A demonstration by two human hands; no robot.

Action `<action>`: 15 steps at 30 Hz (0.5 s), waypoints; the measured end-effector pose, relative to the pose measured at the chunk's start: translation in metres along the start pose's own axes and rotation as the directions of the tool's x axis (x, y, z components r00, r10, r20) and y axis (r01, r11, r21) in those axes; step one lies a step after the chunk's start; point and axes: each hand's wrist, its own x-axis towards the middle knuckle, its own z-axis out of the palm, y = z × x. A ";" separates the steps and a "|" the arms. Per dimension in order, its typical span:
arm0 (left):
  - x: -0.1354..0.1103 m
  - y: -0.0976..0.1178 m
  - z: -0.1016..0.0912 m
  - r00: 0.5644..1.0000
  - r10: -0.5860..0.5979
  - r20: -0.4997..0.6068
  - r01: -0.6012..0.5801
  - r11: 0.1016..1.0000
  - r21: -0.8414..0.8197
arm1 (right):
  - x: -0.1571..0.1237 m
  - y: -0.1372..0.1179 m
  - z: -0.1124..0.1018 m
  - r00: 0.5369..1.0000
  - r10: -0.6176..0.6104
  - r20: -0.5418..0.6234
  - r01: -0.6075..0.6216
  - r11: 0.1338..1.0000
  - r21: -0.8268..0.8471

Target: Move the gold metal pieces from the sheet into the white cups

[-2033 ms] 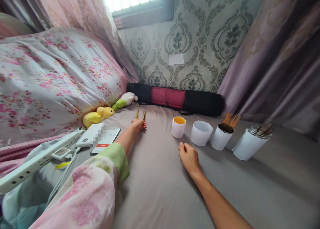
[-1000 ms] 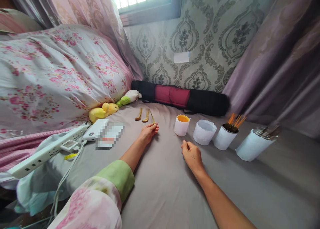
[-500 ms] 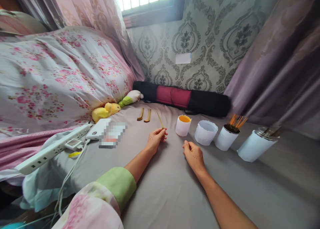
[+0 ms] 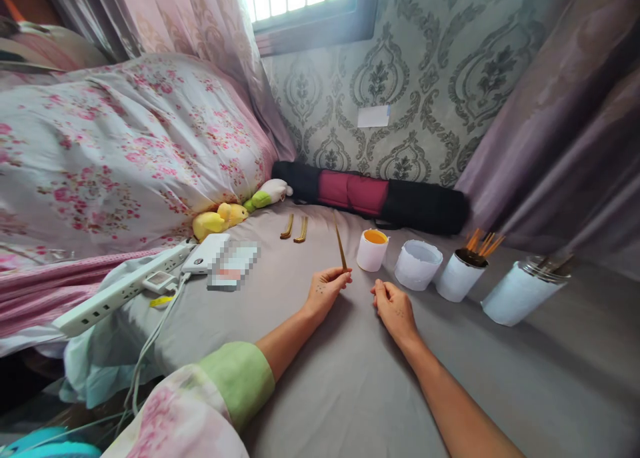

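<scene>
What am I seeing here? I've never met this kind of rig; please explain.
No machine here: these are a person's bare hands, and every picture comes from one head-worn camera looking forward and down. The left hand holds a thin brown stick. The right hand is curled, with nothing visible in it. On the grey sheet are a small cup showing orange inside, a wide white tub, a can of orange sticks and a wrapped jar. Two small brown bundles lie beyond the left hand.

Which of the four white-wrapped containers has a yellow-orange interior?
The leftmost, the small cup: its inside shows yellow-orange. The wide tub beside it looks pale inside, the next can holds orange sticks, and the far-right glass jar holds darker items.
</scene>
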 end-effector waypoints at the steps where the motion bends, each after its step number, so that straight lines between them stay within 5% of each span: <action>1: -0.001 0.000 0.001 1.000 0.014 0.004 -0.014 1.000 -0.003 | 0.000 0.000 0.000 1.000 -0.003 0.002 0.003 1.000 0.014; 15: -0.011 -0.008 0.002 0.981 0.175 0.085 -0.188 0.966 0.176 | -0.004 -0.006 -0.005 0.999 0.016 0.042 -0.022 0.986 0.164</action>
